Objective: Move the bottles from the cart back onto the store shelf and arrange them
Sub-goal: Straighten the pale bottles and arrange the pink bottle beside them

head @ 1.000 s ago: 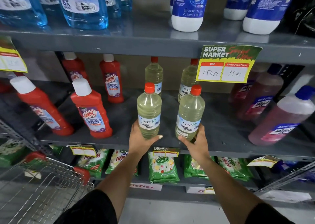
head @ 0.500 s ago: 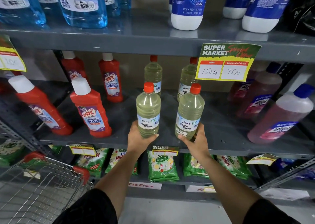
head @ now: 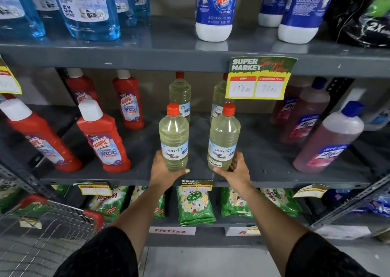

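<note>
Two clear bottles of pale yellow liquid bleach with red caps stand upright near the front edge of the middle grey shelf (head: 263,167). My left hand (head: 162,172) wraps the base of the left bottle (head: 173,137). The base of the right bottle (head: 224,137) sits in my right hand (head: 236,171). Two more of the same bottles (head: 180,93) stand behind them at the back of the shelf. The wire cart (head: 42,232) with red corners is at the lower left; I see no bottles in the part that shows.
Red Harpic bottles (head: 103,141) stand left of the bleach, pink Lizol bottles (head: 329,141) right of it. Blue cleaner and Rin bottles fill the upper shelf. A price card (head: 259,78) hangs from the upper shelf's edge. Green detergent packs (head: 195,207) lie on the lower shelf.
Both hands keep their hold on the two front bottles, which stay in about the same spot on the shelf. The view has shifted only slightly.
</note>
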Motion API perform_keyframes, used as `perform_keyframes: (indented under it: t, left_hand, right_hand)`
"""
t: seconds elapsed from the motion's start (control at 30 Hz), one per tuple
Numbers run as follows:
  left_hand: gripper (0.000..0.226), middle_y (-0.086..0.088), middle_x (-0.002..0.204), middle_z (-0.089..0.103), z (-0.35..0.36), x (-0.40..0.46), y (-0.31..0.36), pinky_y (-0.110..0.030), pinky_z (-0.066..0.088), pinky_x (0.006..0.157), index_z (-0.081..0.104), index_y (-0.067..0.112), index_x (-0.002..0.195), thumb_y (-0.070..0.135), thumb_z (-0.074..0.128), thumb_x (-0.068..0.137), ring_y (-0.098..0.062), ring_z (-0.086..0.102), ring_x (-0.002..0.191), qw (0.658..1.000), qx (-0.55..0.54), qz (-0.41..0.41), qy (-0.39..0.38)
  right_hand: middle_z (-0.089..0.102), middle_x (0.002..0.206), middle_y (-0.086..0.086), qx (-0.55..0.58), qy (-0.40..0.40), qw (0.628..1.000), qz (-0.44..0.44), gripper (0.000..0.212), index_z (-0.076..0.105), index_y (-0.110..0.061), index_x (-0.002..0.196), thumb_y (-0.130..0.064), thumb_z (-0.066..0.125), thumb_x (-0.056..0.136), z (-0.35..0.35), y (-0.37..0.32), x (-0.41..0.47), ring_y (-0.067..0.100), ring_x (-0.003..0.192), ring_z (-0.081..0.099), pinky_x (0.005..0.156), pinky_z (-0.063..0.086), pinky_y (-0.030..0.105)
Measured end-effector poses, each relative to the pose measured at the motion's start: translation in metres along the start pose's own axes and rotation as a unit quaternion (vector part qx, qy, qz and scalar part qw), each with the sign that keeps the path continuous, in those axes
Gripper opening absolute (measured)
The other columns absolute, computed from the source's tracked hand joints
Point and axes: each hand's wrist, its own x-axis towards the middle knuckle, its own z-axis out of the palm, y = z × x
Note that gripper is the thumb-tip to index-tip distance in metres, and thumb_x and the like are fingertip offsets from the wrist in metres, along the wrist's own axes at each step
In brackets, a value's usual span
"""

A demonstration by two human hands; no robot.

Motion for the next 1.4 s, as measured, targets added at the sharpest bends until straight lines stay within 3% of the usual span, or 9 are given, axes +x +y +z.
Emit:
perform_keyframes:
  t: [0.1,0.2,0.3,0.43,0.57,0.77,1.07,1.23,1.4]
  left_hand:
    - [0.094,-0.007,0.123,0.061,-0.011,0.002,-0.005,-0.039,0.049,0.099,0.047,0.014,0.122,0.029,0.097,0.043,-0.025,0.06,0.114,1.0,0.028,0.0,-0.004]
    - [0.093,-0.012,0.124,0.062,-0.013,0.002,-0.003,-0.037,0.048,0.096,0.048,0.011,0.123,0.024,0.098,0.046,-0.03,0.06,0.115,0.999,0.042,0.012,-0.002]
    - [0.087,-0.013,0.122,0.063,-0.008,0.0,0.005,-0.038,0.049,0.093,0.049,0.01,0.121,0.021,0.097,0.048,-0.031,0.061,0.111,0.999,0.044,0.026,-0.015]
    - [0.075,-0.001,0.112,0.064,-0.009,0.0,0.007,-0.031,0.046,0.085,0.049,0.028,0.105,0.023,0.097,0.048,-0.02,0.061,0.097,0.999,0.035,0.033,-0.019]
    - [0.084,-0.009,0.121,0.065,-0.007,0.004,0.003,-0.041,0.051,0.093,0.053,0.017,0.119,0.027,0.097,0.048,-0.03,0.062,0.11,0.998,0.054,0.034,-0.022]
    - [0.084,-0.006,0.123,0.064,-0.005,0.009,-0.004,-0.039,0.05,0.089,0.051,0.025,0.121,0.033,0.095,0.05,-0.028,0.062,0.11,0.998,0.049,0.032,-0.028]
    - [0.089,-0.006,0.127,0.062,-0.003,0.008,-0.005,-0.039,0.049,0.093,0.049,0.022,0.126,0.034,0.095,0.051,-0.027,0.06,0.114,0.998,0.052,0.025,-0.038]
    - [0.089,-0.007,0.128,0.061,-0.003,0.007,-0.006,-0.037,0.048,0.093,0.049,0.02,0.127,0.032,0.095,0.051,-0.028,0.059,0.115,0.998,0.054,0.02,-0.034]
    - [0.089,-0.007,0.128,0.061,-0.003,0.008,-0.005,-0.044,0.05,0.097,0.049,0.02,0.126,0.031,0.095,0.051,-0.028,0.059,0.116,0.998,0.048,0.022,-0.037]
  right_hand:
    - [0.069,0.115,0.004,-0.002,0.015,1.0,0.017,0.06,0.06,-0.018,0.116,-0.001,0.086,0.065,-0.011,-0.006,-0.007,0.014,0.108,0.063,0.097,0.05,0.028]
    - [0.07,0.096,0.015,-0.04,0.205,0.977,-0.035,0.028,0.072,-0.009,0.094,0.002,0.081,0.07,-0.048,-0.004,-0.018,0.026,0.084,0.067,0.079,0.052,0.015]
    - [0.064,0.101,0.023,-0.005,0.364,0.929,-0.07,0.034,0.063,-0.002,0.101,0.0,0.081,0.073,-0.104,0.002,-0.026,0.038,0.093,0.063,0.071,0.044,0.003]
    - [0.054,0.118,0.02,-0.051,0.427,0.902,-0.039,0.079,0.047,0.0,0.122,-0.015,0.092,0.059,-0.162,0.005,-0.019,0.035,0.109,0.055,0.094,0.05,0.046]
    - [0.042,0.14,0.023,-0.071,0.394,0.916,0.024,0.116,0.03,-0.002,0.142,-0.018,0.097,0.049,-0.199,0.012,0.0,0.037,0.13,0.043,0.11,0.038,0.049]
    - [0.055,0.13,0.013,-0.017,0.361,0.93,0.07,0.102,0.039,-0.008,0.132,-0.004,0.095,0.047,-0.211,0.025,0.023,0.03,0.12,0.055,0.104,0.047,0.047]
    - [0.056,0.128,0.01,-0.013,0.359,0.932,0.054,0.103,0.039,-0.013,0.133,-0.01,0.095,0.047,-0.212,0.038,0.028,0.029,0.118,0.056,0.103,0.048,0.047]
    - [0.049,0.138,0.008,-0.033,0.342,0.938,0.049,0.123,0.027,-0.016,0.144,-0.026,0.098,0.043,-0.211,0.035,0.025,0.028,0.126,0.051,0.108,0.043,0.046]
    - [0.052,0.131,0.011,-0.051,0.365,0.928,0.06,0.107,0.035,-0.013,0.134,-0.02,0.096,0.047,-0.212,0.033,0.026,0.032,0.121,0.053,0.103,0.043,0.036]
